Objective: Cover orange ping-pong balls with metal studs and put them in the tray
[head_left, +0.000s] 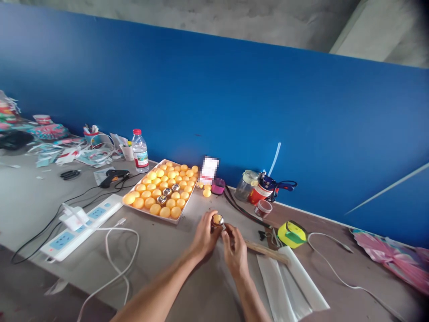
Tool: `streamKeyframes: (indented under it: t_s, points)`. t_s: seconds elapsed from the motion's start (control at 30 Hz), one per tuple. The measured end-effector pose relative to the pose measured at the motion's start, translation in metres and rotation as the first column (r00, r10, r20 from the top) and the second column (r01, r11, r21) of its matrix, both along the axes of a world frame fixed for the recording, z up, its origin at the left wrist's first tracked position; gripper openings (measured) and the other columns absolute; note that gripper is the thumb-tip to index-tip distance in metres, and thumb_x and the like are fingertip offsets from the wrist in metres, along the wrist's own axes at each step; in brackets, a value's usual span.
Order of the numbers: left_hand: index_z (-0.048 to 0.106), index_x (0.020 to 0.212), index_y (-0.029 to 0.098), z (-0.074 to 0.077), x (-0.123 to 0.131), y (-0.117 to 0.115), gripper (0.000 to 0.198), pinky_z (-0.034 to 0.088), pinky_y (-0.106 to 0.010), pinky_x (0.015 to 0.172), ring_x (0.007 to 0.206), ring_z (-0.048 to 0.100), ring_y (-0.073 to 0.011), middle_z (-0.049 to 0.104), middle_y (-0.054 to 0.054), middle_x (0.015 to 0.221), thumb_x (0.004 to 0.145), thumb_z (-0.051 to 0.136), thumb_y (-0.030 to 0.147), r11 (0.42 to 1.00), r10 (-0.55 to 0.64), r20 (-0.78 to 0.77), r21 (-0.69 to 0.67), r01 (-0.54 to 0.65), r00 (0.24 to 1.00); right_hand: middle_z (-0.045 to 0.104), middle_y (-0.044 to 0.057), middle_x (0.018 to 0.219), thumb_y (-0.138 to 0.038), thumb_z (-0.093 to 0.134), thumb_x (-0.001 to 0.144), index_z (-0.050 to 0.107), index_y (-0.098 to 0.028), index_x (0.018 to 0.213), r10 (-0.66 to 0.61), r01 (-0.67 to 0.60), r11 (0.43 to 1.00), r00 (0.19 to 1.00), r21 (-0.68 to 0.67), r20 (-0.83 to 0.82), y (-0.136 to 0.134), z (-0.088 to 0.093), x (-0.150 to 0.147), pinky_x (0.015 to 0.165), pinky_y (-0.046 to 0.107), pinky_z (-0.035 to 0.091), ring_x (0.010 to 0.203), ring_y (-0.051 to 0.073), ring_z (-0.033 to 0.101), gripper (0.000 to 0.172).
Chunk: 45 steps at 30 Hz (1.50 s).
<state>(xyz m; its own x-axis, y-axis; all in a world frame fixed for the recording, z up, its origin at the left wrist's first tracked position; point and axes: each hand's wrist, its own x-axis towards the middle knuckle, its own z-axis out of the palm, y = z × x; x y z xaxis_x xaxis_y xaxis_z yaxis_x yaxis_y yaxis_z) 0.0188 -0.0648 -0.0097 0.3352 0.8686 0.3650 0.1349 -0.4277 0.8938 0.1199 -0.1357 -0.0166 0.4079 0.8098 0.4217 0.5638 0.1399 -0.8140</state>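
Above the grey table, my left hand [207, 233] is closed around a small orange ball [218, 219] partly covered in shiny silver foil. The fingers of my right hand [235, 248] are pinched together against the ball's lower right side, where a bit of silver foil [224, 227] shows. What lies deeper between those fingers is hidden. Beyond my left hand stands a shallow box [179, 218] filled with orange balls [155, 209]; three silver balls [167, 192] sit among them. A wooden stick [266, 251] lies beside my right hand, across white sheets [298, 286].
At left lie a power strip [90, 226] with white cables and a black glue gun [114, 176]. A water bottle [140, 152], a jar [247, 184] and a red cup [259, 193] stand near the blue partition [214, 98]. A yellow-green tape measure [292, 234] sits at right.
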Motion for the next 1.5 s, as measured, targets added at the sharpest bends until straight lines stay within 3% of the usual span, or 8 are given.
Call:
streamKeyframes:
  t_s: [0.13, 0.33, 0.9, 1.07, 1.27, 1.5]
  points:
    - [0.051, 0.107, 0.018, 0.002, -0.001, -0.002, 0.033, 0.044, -0.032, 0.081, 0.089, 0.053, -0.0187, 0.053, -0.007, 0.099, 0.074, 0.056, 0.019, 0.996, -0.029, -0.054, 0.079, 0.033, 0.998, 0.063, 0.011, 0.101, -0.038, 0.044, 0.087, 0.056, -0.016, 0.107, 0.020, -0.021, 1.000, 0.998, -0.004, -0.054, -0.001, 0.002, -0.002, 0.078, 0.032, 0.047, 0.091, 0.020, 0.059, 0.033]
    - [0.050, 0.109, 0.019, 0.007, -0.003, -0.008, 0.035, 0.045, -0.031, 0.081, 0.090, 0.054, -0.0191, 0.050, -0.008, 0.100, 0.074, 0.053, 0.016, 0.993, -0.078, -0.110, 0.078, 0.086, 0.991, 0.064, 0.010, 0.099, -0.039, 0.046, 0.085, 0.057, -0.016, 0.106, 0.031, -0.032, 0.999, 0.999, -0.024, -0.038, 0.000, 0.001, 0.001, 0.079, 0.033, 0.046, 0.089, 0.020, 0.059, 0.033]
    - [0.049, 0.118, 0.020, 0.015, -0.002, -0.013, 0.044, 0.046, -0.032, 0.086, 0.096, 0.053, -0.0182, 0.052, -0.009, 0.108, 0.075, 0.050, 0.010, 0.979, -0.199, 0.001, 0.053, 0.198, 0.980, 0.066, 0.010, 0.100, -0.033, 0.049, 0.082, 0.059, -0.015, 0.106, -0.022, 0.031, 0.999, 0.978, 0.040, -0.210, 0.001, 0.005, 0.000, 0.081, 0.034, 0.048, 0.092, 0.021, 0.061, 0.031]
    - [0.049, 0.117, 0.020, 0.011, 0.000, -0.012, 0.044, 0.045, -0.035, 0.089, 0.098, 0.053, -0.0193, 0.055, -0.008, 0.106, 0.074, 0.053, 0.010, 0.982, -0.179, 0.002, 0.069, 0.178, 0.984, 0.068, 0.008, 0.090, -0.033, 0.049, 0.082, 0.063, -0.015, 0.094, -0.082, 0.094, 0.995, 0.962, 0.035, -0.261, 0.003, 0.005, 0.003, 0.075, 0.033, 0.049, 0.083, 0.021, 0.062, 0.026]
    - [0.048, 0.118, 0.020, 0.013, -0.002, -0.013, 0.039, 0.046, -0.033, 0.086, 0.095, 0.054, -0.0188, 0.054, -0.008, 0.107, 0.079, 0.051, 0.017, 0.980, -0.190, -0.010, 0.063, 0.190, 0.982, 0.066, 0.010, 0.101, -0.039, 0.051, 0.082, 0.061, -0.015, 0.103, 0.065, -0.035, 0.995, 0.934, 0.090, -0.352, 0.001, 0.009, 0.003, 0.081, 0.036, 0.048, 0.093, 0.022, 0.061, 0.034]
    - [0.044, 0.123, 0.018, 0.013, -0.002, -0.015, 0.046, 0.045, -0.033, 0.088, 0.099, 0.053, -0.0193, 0.053, -0.010, 0.110, 0.077, 0.048, 0.011, 0.969, -0.219, -0.020, 0.111, 0.220, 0.975, 0.067, 0.010, 0.097, -0.037, 0.058, 0.078, 0.058, -0.014, 0.104, 0.045, -0.018, 0.997, 0.928, 0.077, -0.369, 0.003, 0.006, 0.001, 0.078, 0.034, 0.049, 0.090, 0.022, 0.062, 0.035]
